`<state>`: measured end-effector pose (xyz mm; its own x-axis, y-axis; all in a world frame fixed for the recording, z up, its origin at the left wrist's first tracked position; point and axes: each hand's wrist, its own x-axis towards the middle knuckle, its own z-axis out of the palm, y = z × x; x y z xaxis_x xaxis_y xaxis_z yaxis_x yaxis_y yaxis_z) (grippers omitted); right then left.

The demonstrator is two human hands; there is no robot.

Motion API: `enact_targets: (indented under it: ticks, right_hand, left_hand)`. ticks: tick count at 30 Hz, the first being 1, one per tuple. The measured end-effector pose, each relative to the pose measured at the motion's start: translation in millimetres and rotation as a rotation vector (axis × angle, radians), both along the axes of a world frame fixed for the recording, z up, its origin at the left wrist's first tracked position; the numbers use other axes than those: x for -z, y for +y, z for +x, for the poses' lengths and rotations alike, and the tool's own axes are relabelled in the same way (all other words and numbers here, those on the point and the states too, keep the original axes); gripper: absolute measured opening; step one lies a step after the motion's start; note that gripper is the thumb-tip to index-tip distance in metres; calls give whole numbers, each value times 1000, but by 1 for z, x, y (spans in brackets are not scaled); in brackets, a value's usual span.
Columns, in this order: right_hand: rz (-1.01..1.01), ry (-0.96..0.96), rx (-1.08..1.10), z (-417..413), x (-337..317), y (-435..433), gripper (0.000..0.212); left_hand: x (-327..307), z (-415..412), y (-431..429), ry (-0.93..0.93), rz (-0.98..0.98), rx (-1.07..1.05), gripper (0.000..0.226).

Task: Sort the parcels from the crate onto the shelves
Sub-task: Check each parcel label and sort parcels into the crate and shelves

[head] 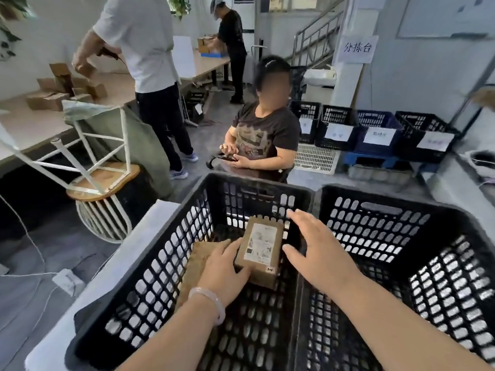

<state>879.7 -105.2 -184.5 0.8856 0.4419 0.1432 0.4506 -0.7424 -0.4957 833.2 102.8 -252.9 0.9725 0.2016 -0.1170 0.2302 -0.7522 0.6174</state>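
A black plastic crate (171,253) stands right in front of me. Inside it, my left hand (223,269) grips the near left end of a brown cardboard parcel (261,246) with a white label on top. A second, flatter brown parcel (197,263) lies in the crate to the left, partly under my left wrist. My right hand (318,253) hovers with spread, straight fingers just right of the labelled parcel, over the crate's right wall, holding nothing.
A second black crate (401,226) adjoins on the right. A seated person (265,135) faces me just beyond the crates. Labelled black and blue bins (375,132) line the far wall. Stacked stools (101,180) and a table with boxes (61,92) are at left.
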Motion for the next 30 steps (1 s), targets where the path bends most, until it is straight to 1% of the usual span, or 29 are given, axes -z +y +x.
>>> enact_targets:
  ticks: [3, 5, 7, 9, 11, 13, 15, 18, 20, 22, 25, 26, 28, 29, 30]
  right_hand:
    - [28, 41, 67, 15, -1, 38, 64]
    - [47, 154, 139, 30, 8, 69, 63]
    - [97, 359, 276, 48, 31, 93, 60]
    - [167, 576, 465, 63, 62, 107, 46]
    - [185, 735, 632, 71, 89, 110, 34]
    - [154, 789, 751, 79, 119, 108, 43]
    - [142, 827, 880, 84, 134, 109, 53]
    - [140, 939, 992, 85, 145, 113, 52]
    - [147, 958, 1007, 84, 151, 113, 50]
    - [198, 918, 998, 82, 149, 113, 49]
    - [297, 855, 989, 76, 130, 115, 55]
    - [362, 838, 974, 73, 122, 114, 56]
    - [525, 807, 907, 61, 101, 111, 53]
    - [607, 797, 865, 54, 88, 110, 52]
    - [671, 780, 819, 48, 78, 107, 53]
  left_hand:
    - [19, 32, 18, 69, -66, 36, 67]
    - [30, 51, 24, 114, -101, 71, 67]
    - [39, 66, 25, 179, -153, 97, 65]
    - [49, 75, 23, 227, -185, 120, 60]
    - [66, 86, 23, 245, -175, 119, 56]
    - [82, 96, 23, 286, -190, 115, 56]
    - [95, 103, 22, 345, -240, 114, 58]
    - [104, 108, 20, 370, -291, 100, 63]
    - [99, 105, 21, 367, -297, 95, 61]
    - [89, 104, 22, 337, -313, 61, 60]
    - [69, 99, 24, 290, -368, -27, 70]
    - [63, 98, 26, 253, -410, -46, 67]
    - [47, 93, 34, 132, -480, -56, 48]
    - [38, 89, 38, 82, -532, -69, 44]
    - [31, 86, 42, 49, -588, -91, 46]
